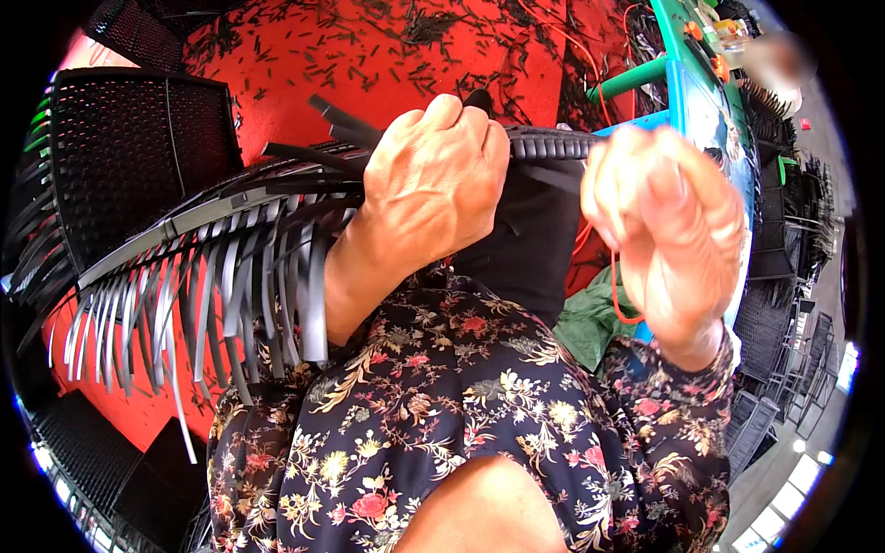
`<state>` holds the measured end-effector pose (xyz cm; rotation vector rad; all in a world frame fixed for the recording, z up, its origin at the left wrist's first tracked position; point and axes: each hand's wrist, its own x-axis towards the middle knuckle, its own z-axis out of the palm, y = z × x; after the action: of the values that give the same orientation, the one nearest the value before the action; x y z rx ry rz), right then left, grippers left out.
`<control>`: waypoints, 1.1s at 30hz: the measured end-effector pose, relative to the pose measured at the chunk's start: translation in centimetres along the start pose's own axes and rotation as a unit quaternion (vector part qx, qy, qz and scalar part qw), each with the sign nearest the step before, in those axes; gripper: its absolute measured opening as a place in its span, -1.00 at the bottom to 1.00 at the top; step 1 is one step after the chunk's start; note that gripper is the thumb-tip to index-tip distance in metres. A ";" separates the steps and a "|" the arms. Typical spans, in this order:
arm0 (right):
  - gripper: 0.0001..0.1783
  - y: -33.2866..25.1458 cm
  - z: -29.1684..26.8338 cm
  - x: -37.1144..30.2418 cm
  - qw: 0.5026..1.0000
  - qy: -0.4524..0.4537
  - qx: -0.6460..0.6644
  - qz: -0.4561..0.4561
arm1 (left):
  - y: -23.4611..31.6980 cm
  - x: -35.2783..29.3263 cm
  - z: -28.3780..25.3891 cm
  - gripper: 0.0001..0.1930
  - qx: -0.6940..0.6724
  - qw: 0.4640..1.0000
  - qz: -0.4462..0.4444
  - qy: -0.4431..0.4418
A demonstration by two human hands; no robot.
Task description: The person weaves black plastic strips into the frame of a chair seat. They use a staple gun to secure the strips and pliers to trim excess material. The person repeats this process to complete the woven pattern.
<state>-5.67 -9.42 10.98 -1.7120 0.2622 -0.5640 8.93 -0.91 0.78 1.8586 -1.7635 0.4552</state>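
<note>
My left hand [433, 175] is closed round a curved bar bound with black plastic strips, and its knuckles face up. To the right of that fist, a tightly wrapped stretch of the bar [553, 145] shows as even ridges. Many loose flat strip ends [207, 295] hang like a fringe from the bar's left part. My right hand [664, 221], smeared by motion, is closed at the bar's right. A blurred dark strip [558, 175] runs from the bar into its fingers. From below that hand hangs a thin red-orange loop [616, 286].
A black woven panel [147, 157] stands at the left. The red floor covering [304, 55] is strewn with black scraps. At the right is a blue-edged table [679, 97] with a green bar [636, 78]. Green cloth [590, 323] lies by my right forearm. A blurred person [782, 64] is beyond.
</note>
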 end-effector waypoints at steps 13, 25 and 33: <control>-0.64 9.0 -0.8 13.5 0.923 0.047 -0.329 -0.193 | 0.5 0.7 -0.4 -0.83 -0.026 0.999 0.016 0.023; -0.82 15.9 0.8 15.5 0.757 -0.136 -0.588 -0.251 | -0.1 1.0 -0.4 -0.76 0.010 0.996 0.065 0.061; -0.83 16.9 -1.3 16.8 0.740 -0.163 -0.607 -0.241 | -0.7 1.8 -0.9 -0.69 0.000 0.999 0.050 0.005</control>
<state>10.24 -22.17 -1.39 -3.1820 -0.1485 -0.4473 9.93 -1.83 2.40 1.7708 -1.8543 0.5014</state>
